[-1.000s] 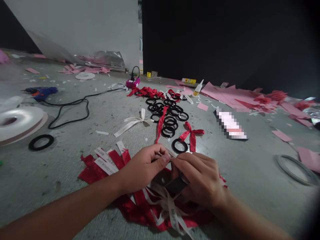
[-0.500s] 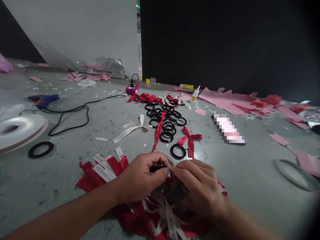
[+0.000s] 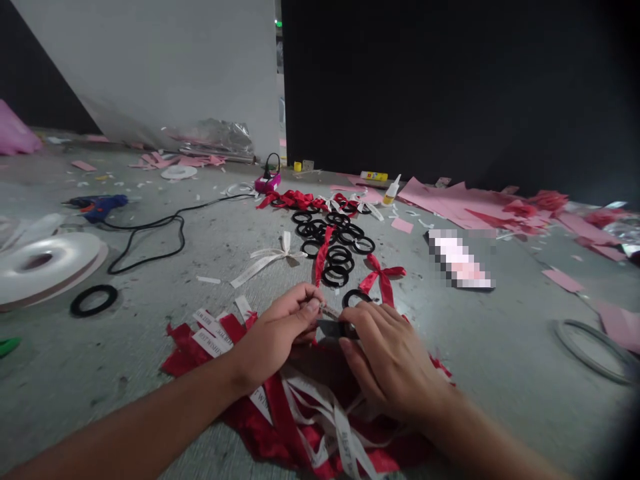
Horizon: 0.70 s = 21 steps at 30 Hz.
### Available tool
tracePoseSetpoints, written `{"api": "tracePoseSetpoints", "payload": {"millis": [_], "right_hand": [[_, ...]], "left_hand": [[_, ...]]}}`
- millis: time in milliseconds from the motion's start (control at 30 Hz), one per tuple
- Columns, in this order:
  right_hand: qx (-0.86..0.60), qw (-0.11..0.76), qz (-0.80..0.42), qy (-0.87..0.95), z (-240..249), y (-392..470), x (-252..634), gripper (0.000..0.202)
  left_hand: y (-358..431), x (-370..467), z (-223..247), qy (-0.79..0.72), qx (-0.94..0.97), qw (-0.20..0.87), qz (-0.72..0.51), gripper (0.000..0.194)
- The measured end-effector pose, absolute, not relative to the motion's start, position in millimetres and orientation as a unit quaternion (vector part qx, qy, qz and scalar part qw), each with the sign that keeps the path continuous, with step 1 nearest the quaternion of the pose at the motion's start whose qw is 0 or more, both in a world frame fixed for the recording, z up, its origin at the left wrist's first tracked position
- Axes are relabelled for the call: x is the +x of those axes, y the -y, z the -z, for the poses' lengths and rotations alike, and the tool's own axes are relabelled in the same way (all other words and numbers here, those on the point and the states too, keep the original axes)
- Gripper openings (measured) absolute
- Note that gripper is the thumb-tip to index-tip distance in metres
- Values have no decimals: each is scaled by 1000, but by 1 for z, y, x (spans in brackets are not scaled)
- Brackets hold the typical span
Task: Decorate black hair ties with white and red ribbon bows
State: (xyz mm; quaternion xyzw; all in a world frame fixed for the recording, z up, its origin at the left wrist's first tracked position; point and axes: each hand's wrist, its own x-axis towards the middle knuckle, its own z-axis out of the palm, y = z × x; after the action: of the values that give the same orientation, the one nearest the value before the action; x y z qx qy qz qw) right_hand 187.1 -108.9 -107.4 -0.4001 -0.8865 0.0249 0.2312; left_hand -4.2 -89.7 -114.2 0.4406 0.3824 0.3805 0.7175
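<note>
Grey floor (image 3: 240,227), pale ribbon (image 3: 331,312) in left grip (image 3: 283,330)

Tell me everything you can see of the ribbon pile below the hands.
The ribbon pile lies loosely spread on the grey floor. It mixes satin-looking red strips with narrower white strips bearing dark print, "BEST WISHES" partly readable. Strips overlap and criss-cross; several ends jut leftward. The left hand and right hand partly hide it; whether either touches it, I can't tell.
</note>
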Motion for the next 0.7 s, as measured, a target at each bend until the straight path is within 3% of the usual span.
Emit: {"api": "tracePoseSetpoints", "payload": {"millis": [700], "right_hand": [[-341,282,-31,896,109,112,189,14]], "left_hand": [[97,-5,113,-308,476,759,-320,9]]}}
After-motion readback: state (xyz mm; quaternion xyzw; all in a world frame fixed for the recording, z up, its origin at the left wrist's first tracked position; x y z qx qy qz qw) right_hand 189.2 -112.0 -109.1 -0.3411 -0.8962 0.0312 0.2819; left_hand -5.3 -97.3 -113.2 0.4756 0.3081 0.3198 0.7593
